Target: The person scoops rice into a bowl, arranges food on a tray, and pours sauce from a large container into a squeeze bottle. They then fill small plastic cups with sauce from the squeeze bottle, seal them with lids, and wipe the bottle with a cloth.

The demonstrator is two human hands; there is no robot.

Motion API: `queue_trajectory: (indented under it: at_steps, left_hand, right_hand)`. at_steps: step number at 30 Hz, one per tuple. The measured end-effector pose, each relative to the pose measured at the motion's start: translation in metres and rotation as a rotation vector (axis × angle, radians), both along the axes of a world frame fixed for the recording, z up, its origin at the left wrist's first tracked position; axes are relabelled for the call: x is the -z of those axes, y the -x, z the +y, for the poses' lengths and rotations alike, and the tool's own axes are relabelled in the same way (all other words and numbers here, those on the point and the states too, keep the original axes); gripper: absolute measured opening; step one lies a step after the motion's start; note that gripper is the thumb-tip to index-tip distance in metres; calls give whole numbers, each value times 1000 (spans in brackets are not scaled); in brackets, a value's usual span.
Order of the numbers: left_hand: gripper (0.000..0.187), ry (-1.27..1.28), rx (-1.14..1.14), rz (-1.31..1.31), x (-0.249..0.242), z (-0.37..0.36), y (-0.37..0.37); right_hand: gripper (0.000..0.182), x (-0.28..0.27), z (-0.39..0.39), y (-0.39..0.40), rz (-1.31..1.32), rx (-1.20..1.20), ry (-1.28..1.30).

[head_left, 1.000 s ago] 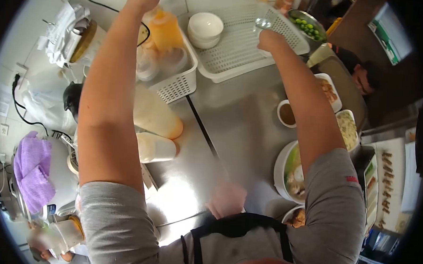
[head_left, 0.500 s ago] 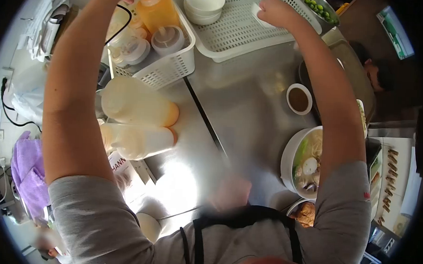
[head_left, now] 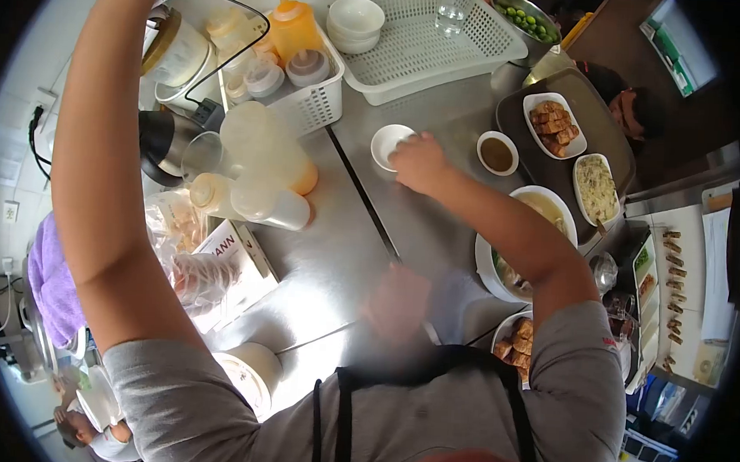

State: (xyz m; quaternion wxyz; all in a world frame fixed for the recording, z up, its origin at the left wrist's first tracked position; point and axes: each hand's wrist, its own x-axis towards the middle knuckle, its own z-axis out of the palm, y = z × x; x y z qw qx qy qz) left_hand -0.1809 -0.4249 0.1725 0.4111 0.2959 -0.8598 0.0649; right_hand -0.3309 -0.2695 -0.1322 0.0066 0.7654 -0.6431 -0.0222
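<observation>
My right hand [head_left: 420, 162] is closed on the rim of a small white bowl [head_left: 384, 141] over the steel counter [head_left: 344, 263]. A small white cup of brown sauce [head_left: 497, 155] stands to the right of it. My left arm reaches up past the top left edge, so my left hand is out of view. An orange squeeze bottle [head_left: 295, 28] stands among other bottles in a white basket [head_left: 309, 104]. Stacked white bowls [head_left: 356, 17] are in the perforated white tray [head_left: 426, 81], along with a glass [head_left: 449, 20].
A large soup bowl [head_left: 486, 265] lies under my right forearm. Behind it, a dark tray [head_left: 515, 113] holds two filled dishes. Large bottles [head_left: 262, 148] stand left of centre. Two other people are partly visible, at the right and lower left.
My right hand has brought a small white bowl from the perforated tray down to the counter. My left hand has left the orange bottle and gone out of view. The camera view has shifted.
</observation>
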Motion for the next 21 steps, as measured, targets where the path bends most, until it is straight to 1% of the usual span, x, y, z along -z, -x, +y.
queue_trajectory:
  at_steps: [1, 2, 3, 4, 5, 7, 8, 10, 11, 14, 17, 20, 21]
  left_hand:
    - [49, -73, 100, 63, -1, 19, -2]
    - [48, -147, 204, 122, -1, 36, -3]
    - [50, -108, 187, 53, -2, 44, -3]
    - [51, -72, 176, -13, 0, 53, -2]
    - [47, -24, 287, -22, 12, 70, 1]
    - [48, -112, 489, -49, 43, 97, 6]
    - [53, -242, 562, -81, 56, 102, 11]
    - [62, -272, 668, -41, 89, 103, 21]
    - [67, -297, 704, -26, 104, 102, 22]
    - [80, -445, 560, -290, 127, 94, 19]
    - [78, -359, 484, -393, 138, 84, 15]
    - [75, -457, 470, -366, 136, 73, 15]
    - [74, -465, 466, -371, 135, 71, 14]
  right_hand:
    - [35, -18, 0, -4, -90, 94, -15]
    - [44, -31, -7, -4, -534, 183, -111]
    - [53, -46, -15, -3, -975, 270, -203]
    - [60, -72, -14, -7, -1344, 279, -293]
    - [68, -96, -12, -9, -1713, 288, -370]
    - [71, -115, -5, -10, -2414, -31, -447]
    - [70, -124, 1, -11, -2578, -51, -188]
    - [69, -137, 10, -20, -2843, -148, 355]
    - [56, -130, 14, -7, -2773, -100, 383]
    - [45, -105, 14, 24, -2545, 153, 490]
    - [52, -87, 14, 31, -2100, 463, 711]
    - [62, -57, 2, 32, -1756, 532, 800]
    - [64, -53, 0, 32, -1734, 516, 778]
